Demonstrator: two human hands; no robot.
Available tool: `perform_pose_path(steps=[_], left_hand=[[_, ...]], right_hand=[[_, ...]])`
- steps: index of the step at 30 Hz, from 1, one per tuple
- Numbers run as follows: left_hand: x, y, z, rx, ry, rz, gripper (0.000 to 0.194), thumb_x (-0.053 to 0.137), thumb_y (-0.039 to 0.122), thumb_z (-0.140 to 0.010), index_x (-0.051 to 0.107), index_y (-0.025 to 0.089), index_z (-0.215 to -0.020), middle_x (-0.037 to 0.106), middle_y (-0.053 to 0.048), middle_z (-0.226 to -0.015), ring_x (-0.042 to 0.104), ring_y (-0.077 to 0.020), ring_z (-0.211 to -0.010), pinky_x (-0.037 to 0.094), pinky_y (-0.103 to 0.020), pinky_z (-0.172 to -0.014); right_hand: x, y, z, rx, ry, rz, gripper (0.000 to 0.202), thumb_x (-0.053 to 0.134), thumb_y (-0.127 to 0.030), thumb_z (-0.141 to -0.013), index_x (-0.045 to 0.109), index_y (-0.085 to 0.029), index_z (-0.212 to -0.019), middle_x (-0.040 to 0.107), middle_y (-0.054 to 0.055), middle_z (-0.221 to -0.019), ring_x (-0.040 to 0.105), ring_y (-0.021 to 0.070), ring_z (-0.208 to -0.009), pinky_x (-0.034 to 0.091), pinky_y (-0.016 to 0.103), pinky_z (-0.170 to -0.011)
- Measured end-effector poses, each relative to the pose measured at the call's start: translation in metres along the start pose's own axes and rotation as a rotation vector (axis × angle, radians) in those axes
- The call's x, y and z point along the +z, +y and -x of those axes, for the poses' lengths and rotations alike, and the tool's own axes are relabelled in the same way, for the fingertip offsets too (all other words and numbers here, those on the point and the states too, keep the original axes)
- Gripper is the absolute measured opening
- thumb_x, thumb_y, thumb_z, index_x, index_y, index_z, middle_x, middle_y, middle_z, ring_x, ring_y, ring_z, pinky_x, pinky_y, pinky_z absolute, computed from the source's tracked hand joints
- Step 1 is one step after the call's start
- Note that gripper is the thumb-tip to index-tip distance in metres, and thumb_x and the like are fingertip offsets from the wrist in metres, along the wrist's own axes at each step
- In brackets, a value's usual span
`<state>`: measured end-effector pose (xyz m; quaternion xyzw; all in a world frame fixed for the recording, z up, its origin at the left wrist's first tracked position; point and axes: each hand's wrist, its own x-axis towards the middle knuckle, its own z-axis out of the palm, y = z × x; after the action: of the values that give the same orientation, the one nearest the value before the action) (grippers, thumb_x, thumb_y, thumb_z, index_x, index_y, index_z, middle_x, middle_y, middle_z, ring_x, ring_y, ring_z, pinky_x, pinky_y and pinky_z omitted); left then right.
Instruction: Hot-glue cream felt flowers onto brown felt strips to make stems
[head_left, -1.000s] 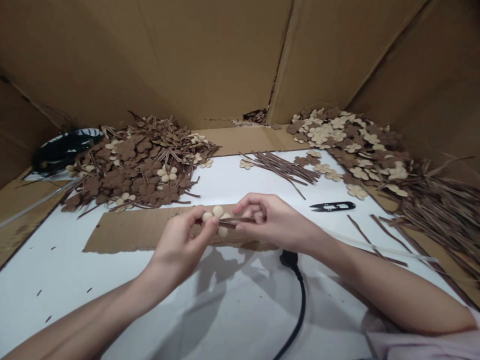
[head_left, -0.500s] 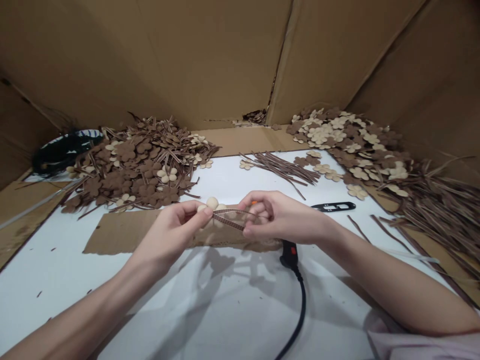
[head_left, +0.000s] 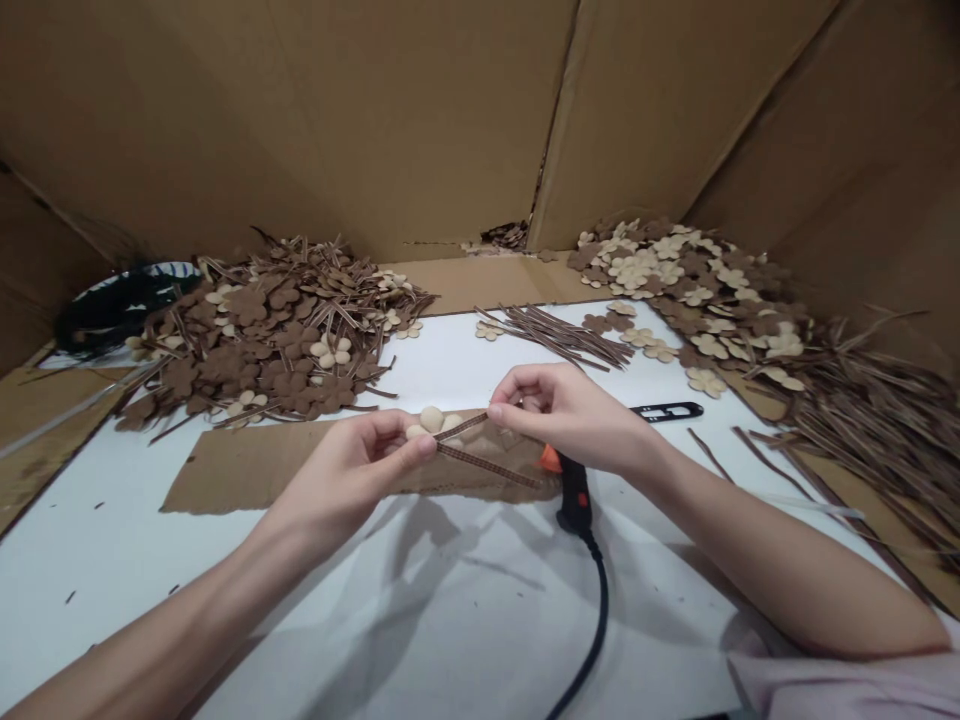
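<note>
My left hand [head_left: 379, 450] pinches a cream flower cutout [head_left: 433, 419] between thumb and fingers, together with a brown stitched strip [head_left: 487, 466]. One length of the strip slants down to the right, its end loose in the air. Another length runs up to my right hand [head_left: 544, 405], whose thumb and fingertips are closed on it. Beneath both hands lies a flat piece of brown cardboard [head_left: 247, 465]. Just under my right wrist is a black tool with an orange tip and a cord [head_left: 575, 495], perhaps a hot-knife or glue tool.
A heap of brown and cream flower cutouts with strips [head_left: 277, 370] stands at the left. More cutouts [head_left: 675, 270] and a bundle of strips [head_left: 885, 420] lie at the right. Black thread snips [head_left: 671, 411] and a small strip pile [head_left: 566, 335] are beyond my hands. Cardboard walls [head_left: 420, 120] enclose the table.
My right hand has shifted up slightly and now holds only one strip length. The other length has come free of it and spread downward. The left hand still holds the flower.
</note>
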<state>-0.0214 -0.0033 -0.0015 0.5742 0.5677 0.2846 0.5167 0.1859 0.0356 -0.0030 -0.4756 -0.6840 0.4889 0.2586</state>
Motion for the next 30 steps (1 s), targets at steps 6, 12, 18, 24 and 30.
perform_pose_path(steps=[6, 12, 18, 24, 30], left_hand=[[-0.002, -0.015, -0.013, -0.065, 0.054, 0.091, 0.03, 0.063, 0.043, -0.071, 0.053, 0.016, -0.062, 0.051, 0.004, -0.058, 0.043, -0.009, -0.053, 0.028, -0.019, -0.05], [0.011, -0.031, -0.025, -0.105, -0.041, 0.36, 0.027, 0.067, 0.039, -0.07, 0.057, 0.015, -0.068, 0.056, 0.002, -0.065, 0.049, -0.0092, -0.061, 0.034, -0.019, -0.058], [0.03, -0.033, -0.021, -0.125, -0.064, 0.517, 0.028, 0.072, 0.036, -0.064, 0.055, 0.014, -0.062, 0.057, 0.002, -0.06, 0.05, -0.0093, -0.058, 0.035, -0.019, -0.056], [0.047, -0.035, -0.012, -0.102, -0.031, 0.517, 0.03, 0.07, 0.038, -0.066, 0.052, 0.015, -0.061, 0.055, 0.002, -0.061, 0.048, -0.0099, -0.06, 0.033, -0.02, -0.058], [0.077, -0.034, -0.003, -0.045, -0.161, 0.445, 0.028, 0.061, 0.039, -0.076, 0.052, 0.015, -0.067, 0.049, 0.001, -0.069, 0.041, -0.0105, -0.063, 0.031, -0.023, -0.058]], right_hand=[[-0.014, 0.007, 0.04, 0.023, 0.22, 0.428, 0.025, 0.049, -0.041, -0.082, 0.054, -0.02, -0.067, 0.045, -0.005, -0.05, 0.039, 0.0101, -0.046, 0.026, 0.022, -0.045], [0.002, 0.048, 0.081, 0.315, 0.145, 0.639, 0.032, 0.043, -0.045, -0.084, 0.047, -0.021, -0.064, 0.056, 0.001, -0.058, 0.051, 0.0179, -0.057, 0.03, 0.027, -0.053], [0.019, 0.073, 0.081, 0.335, 0.221, 0.519, 0.023, 0.053, -0.042, -0.077, 0.041, -0.022, -0.076, 0.049, -0.003, -0.058, 0.05, 0.0175, -0.055, 0.031, 0.025, -0.05], [0.018, 0.073, 0.08, 0.262, 0.221, 0.448, 0.02, 0.049, -0.04, -0.078, 0.041, -0.022, -0.077, 0.048, -0.004, -0.058, 0.05, 0.0167, -0.052, 0.032, 0.025, -0.049], [0.014, 0.069, 0.07, 0.27, 0.245, 0.519, 0.022, 0.046, -0.038, -0.081, 0.038, -0.023, -0.067, 0.055, 0.0, -0.059, 0.052, 0.0186, -0.056, 0.032, 0.026, -0.051]])
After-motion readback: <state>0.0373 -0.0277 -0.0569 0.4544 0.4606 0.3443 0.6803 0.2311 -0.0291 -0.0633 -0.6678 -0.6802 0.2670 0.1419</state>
